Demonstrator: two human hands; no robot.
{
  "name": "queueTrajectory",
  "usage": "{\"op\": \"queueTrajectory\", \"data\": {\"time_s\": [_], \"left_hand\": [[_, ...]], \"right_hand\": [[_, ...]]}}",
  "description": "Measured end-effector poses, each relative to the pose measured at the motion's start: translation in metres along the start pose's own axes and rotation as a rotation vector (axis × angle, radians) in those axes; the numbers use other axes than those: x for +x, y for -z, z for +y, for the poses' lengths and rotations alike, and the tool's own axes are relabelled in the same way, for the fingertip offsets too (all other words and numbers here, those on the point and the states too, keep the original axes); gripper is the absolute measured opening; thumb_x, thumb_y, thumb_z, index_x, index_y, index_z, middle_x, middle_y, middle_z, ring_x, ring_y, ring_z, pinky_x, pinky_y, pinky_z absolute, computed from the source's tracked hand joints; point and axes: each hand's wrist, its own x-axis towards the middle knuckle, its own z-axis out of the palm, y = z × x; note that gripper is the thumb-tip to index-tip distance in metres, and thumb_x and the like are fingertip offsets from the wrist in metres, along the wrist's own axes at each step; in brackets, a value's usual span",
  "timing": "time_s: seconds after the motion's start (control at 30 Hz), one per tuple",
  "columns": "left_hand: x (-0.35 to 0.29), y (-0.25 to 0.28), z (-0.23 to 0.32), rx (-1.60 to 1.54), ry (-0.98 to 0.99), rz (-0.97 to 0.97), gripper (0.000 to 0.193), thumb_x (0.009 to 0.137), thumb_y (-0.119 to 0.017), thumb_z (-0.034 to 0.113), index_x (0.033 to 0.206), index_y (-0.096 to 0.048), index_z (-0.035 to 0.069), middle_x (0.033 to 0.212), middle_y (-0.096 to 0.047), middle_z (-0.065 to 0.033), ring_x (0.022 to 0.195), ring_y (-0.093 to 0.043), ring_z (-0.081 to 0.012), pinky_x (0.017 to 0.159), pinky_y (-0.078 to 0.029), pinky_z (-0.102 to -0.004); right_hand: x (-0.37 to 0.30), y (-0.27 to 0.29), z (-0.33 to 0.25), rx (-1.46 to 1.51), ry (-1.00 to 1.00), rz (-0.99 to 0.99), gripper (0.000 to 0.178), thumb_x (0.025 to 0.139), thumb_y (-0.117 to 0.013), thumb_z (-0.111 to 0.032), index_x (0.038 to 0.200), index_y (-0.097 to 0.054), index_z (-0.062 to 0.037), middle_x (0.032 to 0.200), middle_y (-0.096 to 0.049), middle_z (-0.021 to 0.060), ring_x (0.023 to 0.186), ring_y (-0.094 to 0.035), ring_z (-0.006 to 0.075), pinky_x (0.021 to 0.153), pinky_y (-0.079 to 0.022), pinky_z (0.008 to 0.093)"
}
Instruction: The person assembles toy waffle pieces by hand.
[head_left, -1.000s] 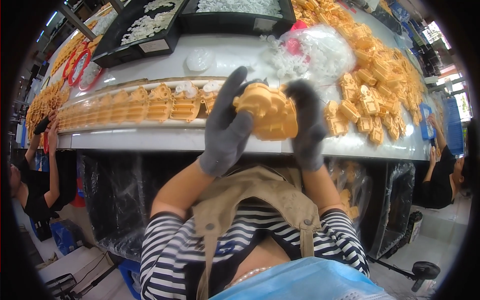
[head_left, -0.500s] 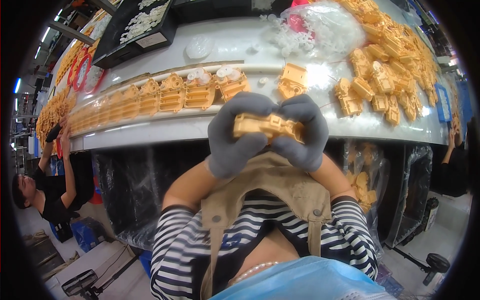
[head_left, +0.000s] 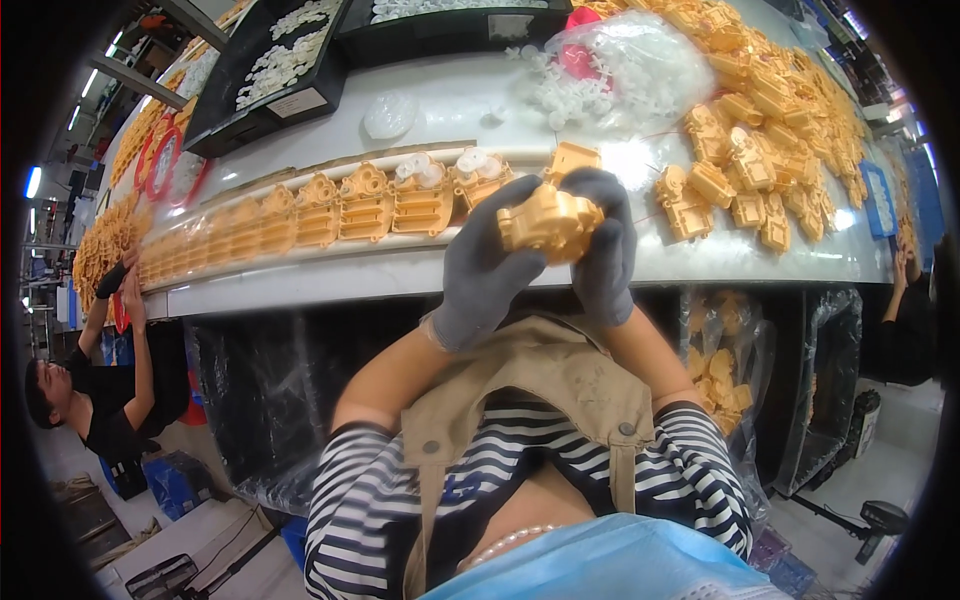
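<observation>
Between my two grey-gloved hands, above the table's near edge, is a yellow-orange moulded plastic housing (head_left: 552, 222). My left hand (head_left: 478, 262) grips its left side, fingers behind and thumb in front. My right hand (head_left: 606, 250) is closed round its right side. Just behind my hands another yellow housing (head_left: 574, 158) lies on the table, partly covered by my right fingers. To the left runs a row of yellow housings (head_left: 366, 202) along a white rail; the nearest two carry white round plastic parts (head_left: 420, 170).
A pile of yellow housings (head_left: 770, 150) spreads over the right side. A clear bag with white plastic parts (head_left: 640, 70) lies behind. Black bins (head_left: 265, 75) stand at the back left, near a clear round piece (head_left: 390, 116). At far left a co-worker (head_left: 110, 390) reaches to the table.
The housing has been turned in my hands, from lying lengthwise to showing its bulky, rounded side. My right hand has tilted more upright, and my view has shifted slightly.
</observation>
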Motion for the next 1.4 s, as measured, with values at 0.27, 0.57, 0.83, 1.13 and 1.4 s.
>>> {"op": "queueTrajectory", "data": {"time_s": [0.27,0.57,0.83,1.13,1.4], "left_hand": [[0.005,0.016,0.000,0.607,-0.324,-0.112,0.055,0.085,-0.069,0.025,0.129,-0.046,-0.001,0.121,-0.052,-0.0125,0.107,-0.053,-0.0203,0.091,-0.044,-0.0309],[0.005,-0.001,0.012,0.727,-0.385,-0.062,0.046,0.087,-0.066,0.015,0.126,-0.049,-0.002,0.114,-0.055,-0.0145,0.099,-0.056,-0.0204,0.084,-0.046,-0.0296],[0.015,-0.013,0.006,0.863,-0.367,-0.003,0.053,0.081,-0.073,0.016,0.126,-0.049,0.000,0.112,-0.056,-0.0131,0.100,-0.058,-0.0193,0.085,-0.048,-0.0294],[0.016,-0.004,-0.020,0.213,-0.216,0.079,0.059,0.085,-0.070,0.020,0.132,-0.039,0.002,0.121,-0.050,-0.0088,0.108,-0.052,-0.0159,0.092,-0.047,-0.0281],[0.016,-0.009,-0.019,0.351,0.031,0.020,0.054,0.083,-0.070,0.014,0.128,-0.045,0.001,0.113,-0.056,-0.0121,0.102,-0.057,-0.0164,0.087,-0.049,-0.0276]], "right_hand": [[0.004,0.000,-0.023,0.183,-0.281,-0.187,0.053,0.068,-0.062,0.002,0.120,-0.050,-0.0009,0.122,-0.046,0.0112,0.115,-0.046,0.0201,0.099,-0.038,0.0308],[-0.008,-0.012,-0.017,0.247,-0.255,-0.053,0.054,0.072,-0.063,-0.002,0.122,-0.045,-0.0033,0.118,-0.050,0.0100,0.108,-0.052,0.0198,0.092,-0.045,0.0327],[0.000,0.000,-0.007,0.459,-0.411,0.027,0.064,0.081,-0.062,-0.028,0.134,-0.036,-0.0032,0.119,-0.050,0.0111,0.108,-0.054,0.0206,0.091,-0.047,0.0335],[-0.018,0.011,-0.004,0.084,-0.577,-0.006,0.062,0.080,-0.069,-0.019,0.131,-0.040,0.0010,0.117,-0.055,0.0093,0.105,-0.053,0.0142,0.087,-0.046,0.0286],[-0.024,0.044,-0.029,-0.403,-0.394,-0.063,0.051,0.076,-0.073,-0.011,0.120,-0.052,-0.0001,0.099,-0.064,0.0129,0.084,-0.063,0.0172,0.075,-0.051,0.0297]]}}
